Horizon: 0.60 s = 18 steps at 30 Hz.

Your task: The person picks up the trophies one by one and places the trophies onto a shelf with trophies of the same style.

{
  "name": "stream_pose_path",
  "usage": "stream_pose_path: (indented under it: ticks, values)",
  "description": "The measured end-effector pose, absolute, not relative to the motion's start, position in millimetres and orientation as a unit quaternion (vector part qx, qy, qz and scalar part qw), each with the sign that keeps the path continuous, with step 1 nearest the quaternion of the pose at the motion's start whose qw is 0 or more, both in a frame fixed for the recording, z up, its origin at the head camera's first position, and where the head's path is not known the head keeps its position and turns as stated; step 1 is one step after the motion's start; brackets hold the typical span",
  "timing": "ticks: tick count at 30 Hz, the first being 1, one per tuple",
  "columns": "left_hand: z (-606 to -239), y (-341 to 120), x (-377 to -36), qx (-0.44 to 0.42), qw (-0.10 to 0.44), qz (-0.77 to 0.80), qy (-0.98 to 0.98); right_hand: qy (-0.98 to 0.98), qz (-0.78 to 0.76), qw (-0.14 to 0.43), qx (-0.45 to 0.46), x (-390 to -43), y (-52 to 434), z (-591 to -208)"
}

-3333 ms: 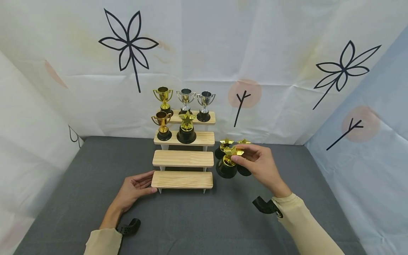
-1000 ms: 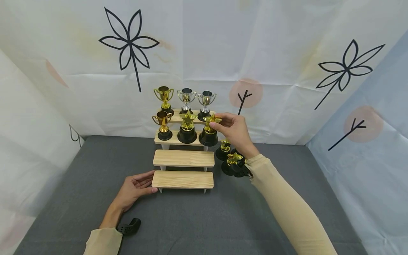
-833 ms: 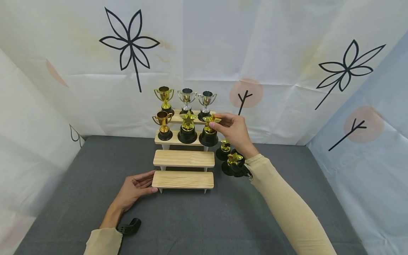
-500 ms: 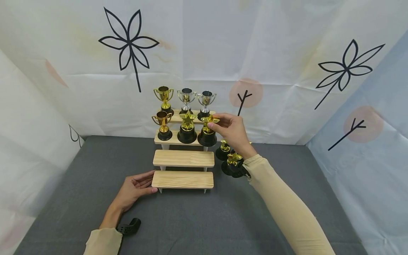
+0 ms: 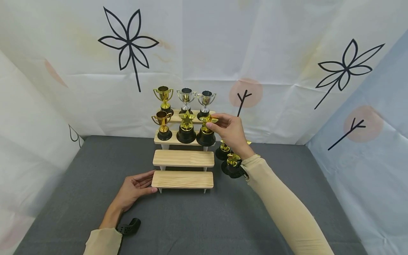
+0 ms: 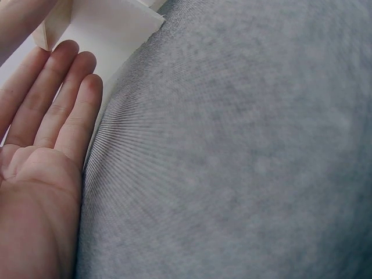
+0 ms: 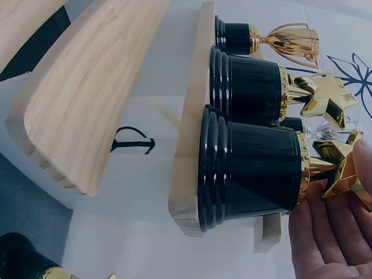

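Gold plastic, probably light and top-heavy: the star trophy (image 5: 206, 131) stands on the stepped wooden stand's (image 5: 182, 158) second-highest tier, at 3 o'clock of its twin (image 5: 186, 129). The right hand (image 5: 230, 131) pinches its star; gripping the black base looks steadier. The left hand (image 5: 134, 188) rests flat against the bottom step.

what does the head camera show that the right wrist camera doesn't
Only the head view shows the left hand resting open against the bottom step, the top-row cup trophies, and spare star trophies on the grey table. Only the right wrist view shows the held trophy's black base sitting flat on the shelf edge. Both show the right hand pinching the star trophy by its gold star.
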State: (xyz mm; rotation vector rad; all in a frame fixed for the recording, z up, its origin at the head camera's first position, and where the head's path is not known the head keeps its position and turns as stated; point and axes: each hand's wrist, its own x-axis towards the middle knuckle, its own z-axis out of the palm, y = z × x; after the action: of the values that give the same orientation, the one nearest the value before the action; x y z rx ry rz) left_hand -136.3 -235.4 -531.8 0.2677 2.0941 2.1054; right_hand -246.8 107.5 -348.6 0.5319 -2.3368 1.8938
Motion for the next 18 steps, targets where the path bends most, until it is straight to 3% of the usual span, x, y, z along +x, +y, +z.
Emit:
stream_pose_path:
  ticks: [18]
  values:
    - [-532.6,-234.9,-136.1,0.09,0.074,0.701,0.704,-0.757,0.628,0.055,0.174,-247.8,105.1,-353.9]
